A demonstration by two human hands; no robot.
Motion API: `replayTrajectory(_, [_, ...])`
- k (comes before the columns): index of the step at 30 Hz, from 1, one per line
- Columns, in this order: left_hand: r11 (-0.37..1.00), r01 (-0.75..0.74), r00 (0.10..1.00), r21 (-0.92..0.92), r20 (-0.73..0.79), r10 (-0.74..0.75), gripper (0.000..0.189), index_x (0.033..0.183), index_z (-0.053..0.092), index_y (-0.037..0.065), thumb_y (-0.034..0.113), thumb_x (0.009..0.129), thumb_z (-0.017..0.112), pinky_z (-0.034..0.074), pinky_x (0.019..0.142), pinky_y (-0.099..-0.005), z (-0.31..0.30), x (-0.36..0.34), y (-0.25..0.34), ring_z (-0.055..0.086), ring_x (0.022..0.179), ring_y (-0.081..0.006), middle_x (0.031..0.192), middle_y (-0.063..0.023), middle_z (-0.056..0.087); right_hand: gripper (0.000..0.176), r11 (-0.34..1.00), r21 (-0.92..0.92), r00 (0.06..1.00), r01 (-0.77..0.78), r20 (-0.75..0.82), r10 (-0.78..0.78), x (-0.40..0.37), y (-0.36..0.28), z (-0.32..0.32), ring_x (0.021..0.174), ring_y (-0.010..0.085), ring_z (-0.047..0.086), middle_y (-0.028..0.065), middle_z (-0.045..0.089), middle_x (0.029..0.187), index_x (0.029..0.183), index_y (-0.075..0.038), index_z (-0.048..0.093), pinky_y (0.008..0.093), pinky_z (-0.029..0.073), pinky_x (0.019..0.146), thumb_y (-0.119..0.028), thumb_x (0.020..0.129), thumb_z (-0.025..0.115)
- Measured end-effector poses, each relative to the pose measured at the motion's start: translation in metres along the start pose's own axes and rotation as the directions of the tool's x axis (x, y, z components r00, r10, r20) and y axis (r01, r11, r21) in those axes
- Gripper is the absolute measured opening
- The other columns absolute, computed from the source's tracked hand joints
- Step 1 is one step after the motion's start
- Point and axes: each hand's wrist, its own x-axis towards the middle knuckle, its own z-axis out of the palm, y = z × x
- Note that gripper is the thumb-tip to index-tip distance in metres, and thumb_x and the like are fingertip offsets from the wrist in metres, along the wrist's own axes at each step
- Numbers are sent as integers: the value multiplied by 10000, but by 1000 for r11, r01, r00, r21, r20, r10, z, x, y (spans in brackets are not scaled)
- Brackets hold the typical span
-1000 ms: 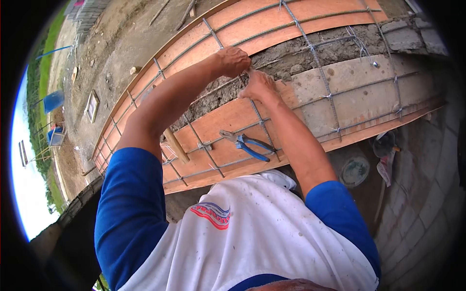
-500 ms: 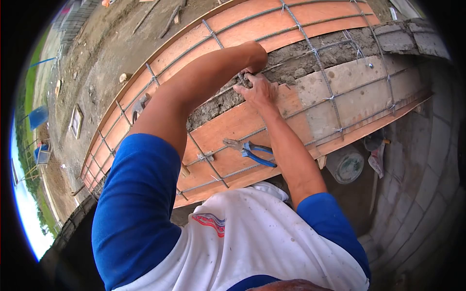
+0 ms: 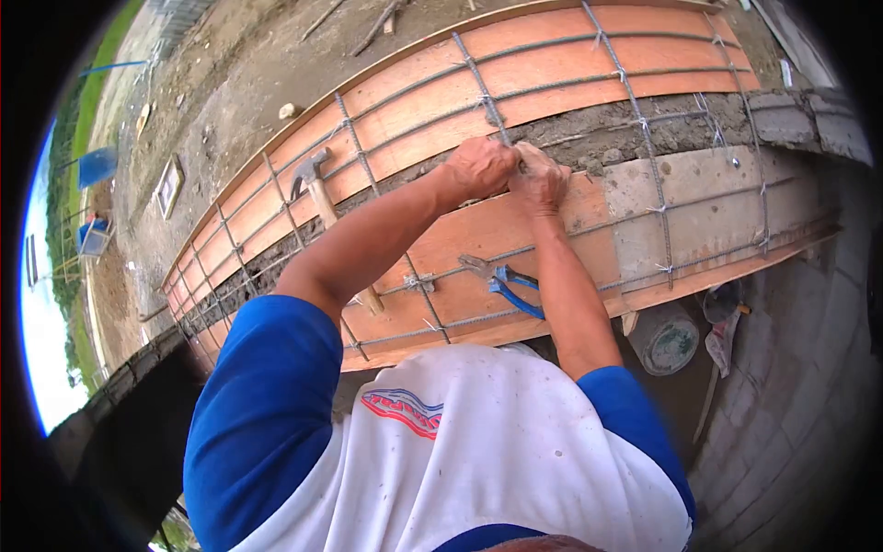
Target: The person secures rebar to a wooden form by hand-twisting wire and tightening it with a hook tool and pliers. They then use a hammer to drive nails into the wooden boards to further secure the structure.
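Note:
My left hand [image 3: 483, 167] and my right hand [image 3: 543, 177] meet over the rough concrete strip, fingers closed. A ribbed steel crossbar [image 3: 478, 78] runs down to where they meet; whatever is between the fingers is hidden. Beside my right forearm, pliers [image 3: 515, 289] with blue handles lie on the plywood and bars. A hammer [image 3: 311, 175] with a wooden handle rests on the bar grid, left of my left forearm, which covers part of the handle.
Orange plywood panels [image 3: 543, 69] flank the concrete strip [image 3: 685, 120], with tied steel bars across them. A greyish board [image 3: 635, 221] lies to the right. Below the edge stands a bucket [image 3: 670, 345] near a block wall [image 3: 782, 368]. Bare dirt [image 3: 230, 110] lies beyond.
My left hand has turned from a bent wrist to a straighter one and now sits against my right hand. My right fingers have closed. The view has shifted, showing more of the hammer.

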Motion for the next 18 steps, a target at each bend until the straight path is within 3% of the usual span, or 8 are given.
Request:
replayTrajectory(3, [997, 70, 983, -18, -166, -72, 143, 878, 591, 58, 155, 774, 580, 527, 594, -464, 31, -15, -9, 658, 716, -375, 758, -177, 661, 294, 992, -96, 988, 82, 138, -68, 0, -3, 4, 853, 258, 685, 83, 715, 975, 1016, -116, 695, 405, 451, 758, -350, 859, 612])
replayTrajectory(4, [976, 214, 976, -29, -24, -215, 231, 998, 620, 79, 209, 808, 604, 529, 681, -460, 19, -16, 3, 661, 821, -350, 854, -176, 668, 308, 980, -119, 978, 160, 152, -141, 1, 0, 4, 848, 281, 684, 84, 711, 986, 1041, -130, 685, 418, 470, 698, -375, 887, 579])
replayTrajectory(7, [944, 142, 802, -298, -524, -286, 360, 1144, 612, 98, 294, 843, 627, 504, 805, -453, 3, -89, 16, 626, 961, -329, 989, -179, 648, 330, 970, -237, 964, 53, 266, 12, 1, -4, 9, 877, 325, 675, 122, 694, 1035, 1084, -120, 669, 464, 502, 678, -376, 907, 562])
replayTrajectory(9, [790, 444, 697, -423, -391, -601, 436, 1232, 588, 111, 344, 866, 630, 469, 886, -440, -13, -181, 11, 578, 1032, -332, 1077, -181, 615, 334, 968, -252, 972, 4, 230, 56, -2, -12, 9, 897, 346, 668, 145, 686, 1046, 1101, -107, 663, 476, 517, 696, -361, 911, 560])
replayTrajectory(11, [618, 675, 438, -403, -457, -775, 362, 1117, 625, 52, 314, 867, 628, 484, 844, -432, 19, -285, -18, 586, 981, -346, 1030, -181, 627, 365, 974, -222, 962, -44, 255, 102, -2, -18, 7, 898, 386, 654, 182, 679, 1029, 1140, -96, 647, 467, 515, 734, -363, 902, 576])
replayTrajectory(13, [298, 866, 224, -401, -220, -949, 328, 1045, 642, 18, 297, 875, 625, 493, 817, -439, 50, -382, -35, 622, 928, -358, 957, -191, 659, 396, 977, -204, 969, -60, 223, 106, -2, -17, 10, 903, 401, 649, 207, 675, 1022, 1159, -75, 640, 459, 512, 760, -370, 902, 577])
replayTrajectory(16, [177, 868, 160, -464, -78, -984, 348, 1040, 634, 0, 312, 887, 613, 505, 799, -435, 113, -450, -36, 642, 892, -374, 959, -212, 665, 397, 980, -194, 973, -45, 215, 87, -4, -20, 8, 932, 395, 647, 204, 668, 1070, 1154, -52, 650, 438, 510, 793, -349, 899, 584])
replayTrajectory(18, [107, 807, 133, -581, 3, -991, 355, 1025, 631, -11, 316, 889, 610, 508, 795, -430, 134, -464, -32, 648, 880, -379, 956, -224, 665, 444, 981, -191, 989, 20, 146, 9, -4, 2, 22, 852, 361, 671, 198, 693, 968, 1195, -79, 642, 438, 507, 738, -407, 907, 564])
